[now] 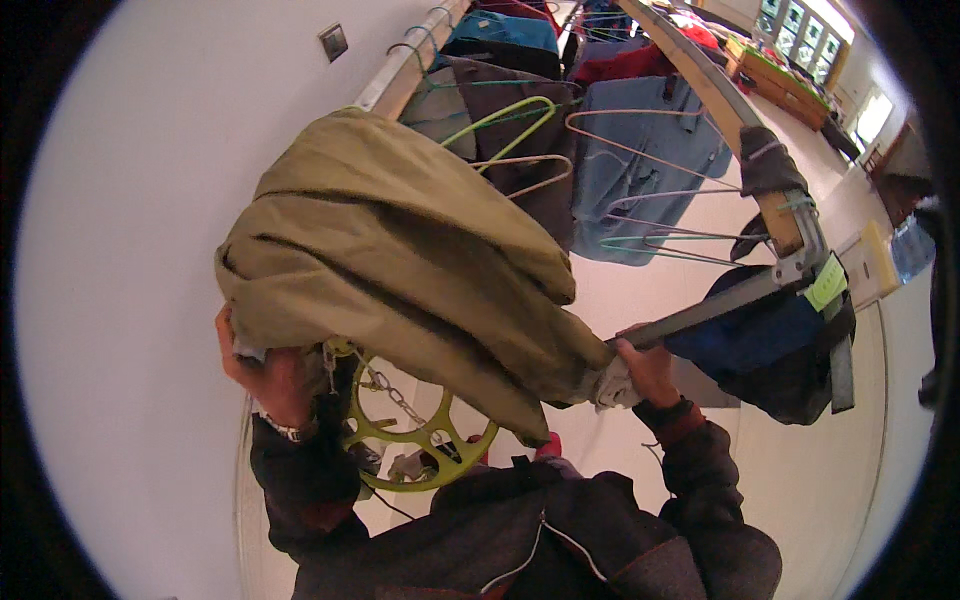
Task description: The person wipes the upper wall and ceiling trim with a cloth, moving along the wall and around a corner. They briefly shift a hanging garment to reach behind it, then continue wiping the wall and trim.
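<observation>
A khaki-coloured garment (390, 232) spreads in front of me in deep folds, covering the near end of the left rail. My left hand (274, 379) grips its lower left edge, where a little pale cloth shows. Over on the right, my right hand (651, 371) is closed around the other end, at a bunched whitish part (617, 384). The fingers there also meet the end of a grey metal bar (701, 304); whether they grip it cannot be told. A yellow-green spoked handwheel (461, 471) with a metal chain (397, 397) sits below the garment.
Wire hangers (517, 112) and blue denim (637, 165) hang between the left rail (409, 75) and the right rail (690, 60). A dark blue cloth (727, 322) hangs beneath the metal bar. The white wall (142, 262) is close on my left.
</observation>
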`<move>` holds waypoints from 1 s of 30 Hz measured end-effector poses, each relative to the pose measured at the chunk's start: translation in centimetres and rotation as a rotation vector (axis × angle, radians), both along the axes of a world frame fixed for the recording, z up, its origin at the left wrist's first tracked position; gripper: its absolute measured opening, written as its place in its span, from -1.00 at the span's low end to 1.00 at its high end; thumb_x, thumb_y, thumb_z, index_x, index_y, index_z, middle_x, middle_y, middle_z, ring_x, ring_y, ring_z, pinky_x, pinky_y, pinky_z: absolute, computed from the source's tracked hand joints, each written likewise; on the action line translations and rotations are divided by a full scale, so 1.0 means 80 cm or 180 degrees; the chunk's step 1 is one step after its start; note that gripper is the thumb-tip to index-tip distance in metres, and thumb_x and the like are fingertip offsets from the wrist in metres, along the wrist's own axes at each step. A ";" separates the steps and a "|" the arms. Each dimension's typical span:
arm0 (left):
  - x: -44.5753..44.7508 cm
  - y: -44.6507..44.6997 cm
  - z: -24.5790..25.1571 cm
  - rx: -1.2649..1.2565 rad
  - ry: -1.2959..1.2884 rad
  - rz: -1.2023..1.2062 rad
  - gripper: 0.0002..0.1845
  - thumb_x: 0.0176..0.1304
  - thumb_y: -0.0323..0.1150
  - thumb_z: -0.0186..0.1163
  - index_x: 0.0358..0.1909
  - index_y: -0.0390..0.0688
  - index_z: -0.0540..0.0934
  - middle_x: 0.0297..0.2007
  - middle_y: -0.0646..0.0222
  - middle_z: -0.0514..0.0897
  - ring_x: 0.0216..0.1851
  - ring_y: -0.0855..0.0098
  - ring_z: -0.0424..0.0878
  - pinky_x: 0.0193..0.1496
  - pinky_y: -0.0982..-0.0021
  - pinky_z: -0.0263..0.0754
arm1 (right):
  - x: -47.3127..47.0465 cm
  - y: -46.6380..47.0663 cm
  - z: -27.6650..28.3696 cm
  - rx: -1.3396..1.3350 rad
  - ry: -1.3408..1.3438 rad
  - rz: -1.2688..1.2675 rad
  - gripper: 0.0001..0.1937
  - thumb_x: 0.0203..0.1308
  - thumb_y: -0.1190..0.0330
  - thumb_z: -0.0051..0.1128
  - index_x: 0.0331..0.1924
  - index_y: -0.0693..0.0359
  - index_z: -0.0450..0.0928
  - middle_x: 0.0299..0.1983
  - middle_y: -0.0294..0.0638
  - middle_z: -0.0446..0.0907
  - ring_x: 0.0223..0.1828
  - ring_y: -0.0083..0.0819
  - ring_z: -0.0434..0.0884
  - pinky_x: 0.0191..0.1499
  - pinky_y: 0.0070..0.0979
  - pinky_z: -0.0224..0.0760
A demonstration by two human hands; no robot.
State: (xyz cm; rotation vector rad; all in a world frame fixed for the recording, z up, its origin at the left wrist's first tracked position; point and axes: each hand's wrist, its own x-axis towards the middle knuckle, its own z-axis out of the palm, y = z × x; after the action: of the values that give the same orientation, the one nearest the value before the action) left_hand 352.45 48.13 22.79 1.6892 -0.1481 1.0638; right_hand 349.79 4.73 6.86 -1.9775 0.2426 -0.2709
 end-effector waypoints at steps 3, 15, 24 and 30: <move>-0.008 -0.008 0.005 0.0269 0.0039 0.0338 -0.62 0.02 -0.55 0.23 -0.06 -0.32 0.45 -0.18 0.32 0.58 -0.15 0.50 0.48 -0.02 0.47 0.36 | -0.003 0.001 0.005 0.0089 0.0144 -0.0015 -0.87 0.01 0.41 0.21 -0.36 0.27 0.58 -0.41 -0.24 0.60 -0.34 -0.46 0.56 -0.18 -0.49 0.42; -0.043 -0.029 0.030 0.0609 0.0253 -0.0040 -0.47 -0.09 -0.57 0.26 0.01 -0.29 0.39 -0.17 0.21 0.57 -0.10 0.38 0.52 0.01 0.41 0.39 | 0.005 -0.034 -0.019 0.0196 0.0175 0.0029 -0.83 0.04 0.44 0.22 -0.31 0.34 0.55 -0.34 -0.22 0.58 -0.30 -0.44 0.52 -0.15 -0.47 0.39; -0.049 -0.037 0.019 0.0352 0.0096 -0.0028 -0.40 -0.12 -0.61 0.32 0.05 -0.28 0.35 -0.14 0.07 0.58 -0.12 0.20 0.62 -0.10 0.34 0.49 | 0.000 -0.042 -0.017 -0.0054 -0.0117 0.0349 -0.80 0.09 0.45 0.17 -0.24 0.40 0.50 -0.31 -0.18 0.57 -0.29 -0.35 0.54 -0.13 -0.44 0.40; -0.069 -0.033 0.008 0.0471 0.0424 -0.0475 -0.34 -0.10 -0.54 0.28 0.14 -0.26 0.30 -0.07 0.00 0.46 -0.17 -0.06 0.51 -0.16 0.15 0.45 | -0.002 -0.041 -0.011 -0.0061 -0.0006 -0.0071 -0.82 0.14 0.44 0.13 -0.25 0.41 0.51 -0.26 -0.14 0.58 -0.25 -0.36 0.54 -0.11 -0.45 0.39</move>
State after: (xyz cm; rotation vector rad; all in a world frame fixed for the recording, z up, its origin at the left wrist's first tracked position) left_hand 346.90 45.52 23.46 1.8454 -0.2681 0.8438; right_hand 349.66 1.49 6.00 -1.9945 0.2618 -0.2903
